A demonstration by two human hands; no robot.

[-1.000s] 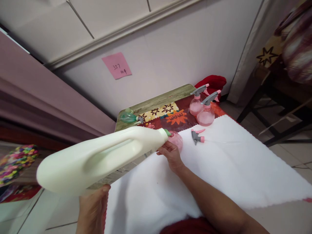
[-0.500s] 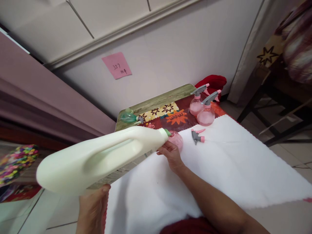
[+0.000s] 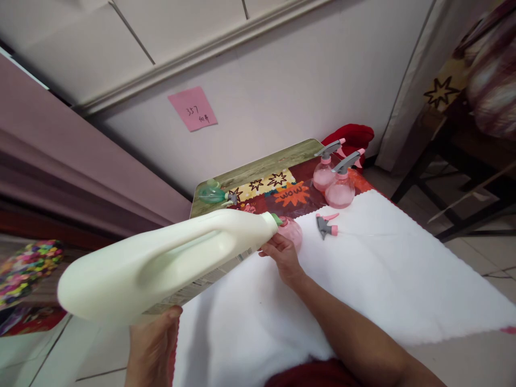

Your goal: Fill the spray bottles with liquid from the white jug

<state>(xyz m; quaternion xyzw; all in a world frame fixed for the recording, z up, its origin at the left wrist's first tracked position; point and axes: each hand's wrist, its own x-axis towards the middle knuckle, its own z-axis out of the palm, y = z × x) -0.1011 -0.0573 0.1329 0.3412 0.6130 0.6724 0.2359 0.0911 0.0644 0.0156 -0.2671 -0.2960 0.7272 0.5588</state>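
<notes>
Your smooth white plastic jug (image 3: 161, 263) lies tipped nearly flat, its green spout meeting the mouth of the round, translucent pink bottle (image 3: 292, 230) on the fluffy white towel (image 3: 382, 269). Since a second ago the jug's base has sagged slightly. Your left hand (image 3: 151, 344) grips the jug from 6 o'clock. The fingers of your right hand (image 3: 284, 257) clasp the pink bottle from 7 o'clock. A loose sprayer head (image 3: 325, 226) lies at 3 o'clock of it.

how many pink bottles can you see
3. A rear bottle and front bottle, both trigger-topped, far right; an open bottle at the white jug's spout, touching the right hand. The jug may hide others.
</notes>
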